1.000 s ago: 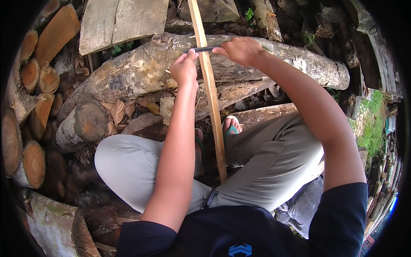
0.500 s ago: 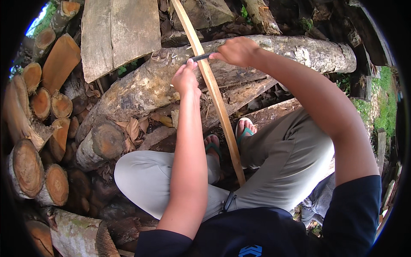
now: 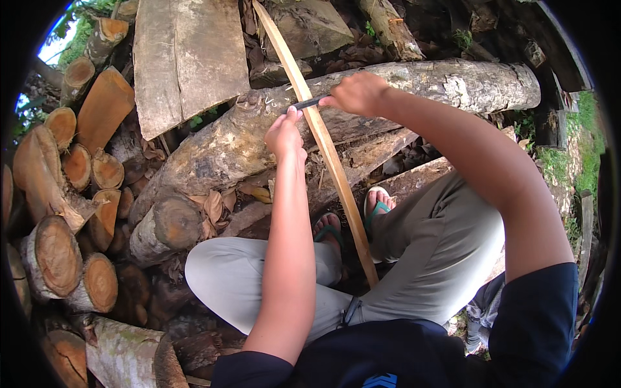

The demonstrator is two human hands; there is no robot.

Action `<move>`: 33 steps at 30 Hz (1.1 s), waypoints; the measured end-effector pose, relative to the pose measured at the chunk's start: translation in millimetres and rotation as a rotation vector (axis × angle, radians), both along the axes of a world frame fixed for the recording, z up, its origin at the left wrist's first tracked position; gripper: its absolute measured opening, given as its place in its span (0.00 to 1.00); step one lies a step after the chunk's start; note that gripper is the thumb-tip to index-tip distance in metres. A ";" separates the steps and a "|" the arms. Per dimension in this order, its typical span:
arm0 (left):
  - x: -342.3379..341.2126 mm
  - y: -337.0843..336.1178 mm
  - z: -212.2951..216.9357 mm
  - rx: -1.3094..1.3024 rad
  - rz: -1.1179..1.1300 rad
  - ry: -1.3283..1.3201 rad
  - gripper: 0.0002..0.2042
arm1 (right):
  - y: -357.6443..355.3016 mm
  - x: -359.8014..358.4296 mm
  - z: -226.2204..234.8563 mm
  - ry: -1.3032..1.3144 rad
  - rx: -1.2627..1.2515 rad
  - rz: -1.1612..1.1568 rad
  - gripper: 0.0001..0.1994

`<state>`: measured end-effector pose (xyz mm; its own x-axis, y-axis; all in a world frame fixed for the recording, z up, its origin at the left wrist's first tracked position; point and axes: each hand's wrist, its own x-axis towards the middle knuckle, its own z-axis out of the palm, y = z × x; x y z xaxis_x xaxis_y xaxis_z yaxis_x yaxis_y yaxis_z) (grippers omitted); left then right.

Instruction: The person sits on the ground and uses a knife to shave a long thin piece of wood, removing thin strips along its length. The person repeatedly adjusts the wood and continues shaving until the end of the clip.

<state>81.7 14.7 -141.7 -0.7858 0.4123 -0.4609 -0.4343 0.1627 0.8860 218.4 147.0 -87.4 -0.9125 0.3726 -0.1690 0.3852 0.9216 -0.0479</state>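
A long, pale wooden strip (image 3: pixel 336 165) slants from beyond the big log toward my lap, lying over the log. Across it rests a short, dark, narrow bar-shaped tool (image 3: pixel 309 102), gripped at both ends; whether it is a knife or another scraper I cannot make out. My left hand (image 3: pixel 284 134) is closed on its left end, thumb uppermost. On the other side of the strip, my right hand (image 3: pixel 358 94) is closed round the right end. The strip's near end reaches down between my legs.
Under the strip lies a thick barked log (image 3: pixel 213 145). Cut round logs (image 3: pixel 57 255) are stacked at the left. A broad, weathered board (image 3: pixel 191 61) stands at the far left. Dry leaves (image 3: pixel 213 207) lie near my sandalled feet (image 3: pixel 377 205). Grass (image 3: pixel 588 149) shows at the right.
The whole view has shifted slightly, so the scene sits lower and a little to the right. Both hands keep their hold on the dark tool, at about the same place on the strip.
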 end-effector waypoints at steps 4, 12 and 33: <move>-8.2 15.9 8.1 -0.003 0.001 -0.026 0.11 | 10.6 -11.1 4.7 -0.087 -0.063 -0.065 0.37; -7.9 10.1 5.3 -0.023 -0.029 -0.048 0.10 | 6.9 -2.7 3.2 -0.039 -0.051 -0.049 0.35; -27.9 33.7 9.2 -0.023 -0.050 0.043 0.10 | 21.4 -16.0 7.4 0.005 -0.100 -0.124 0.34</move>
<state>53.8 48.4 -132.6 -0.7837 0.4414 -0.4370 -0.3870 0.2033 0.8994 202.5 168.4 -79.9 -0.8615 0.4639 -0.2064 0.4951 0.8576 -0.1390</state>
